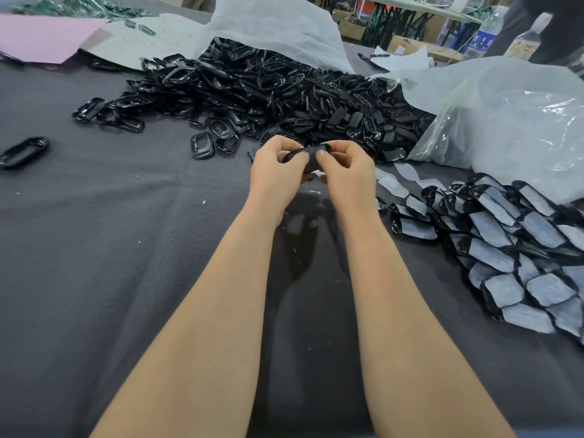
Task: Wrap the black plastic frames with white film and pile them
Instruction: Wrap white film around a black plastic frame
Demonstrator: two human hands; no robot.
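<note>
At table centre: left hand (273, 165) and right hand (343, 170) pinch one frame (308, 154) between them.
Film on it cannot be confirmed. Wrapped frames (505, 248) are piled at right; a large heap of bare frames (268, 93) beyond remains unwrapped.

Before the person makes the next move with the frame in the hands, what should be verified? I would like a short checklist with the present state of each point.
1. Black frame gripped by both left hand and right hand: ok.
2. Film already on this frame: cannot tell, fingers hide it.
3. White film pieces lying beside the right hand: ok.
4. Wrapped pile on the right, ready to take another: ok.
5. Unwrapped frames remaining ahead: ok.
</note>
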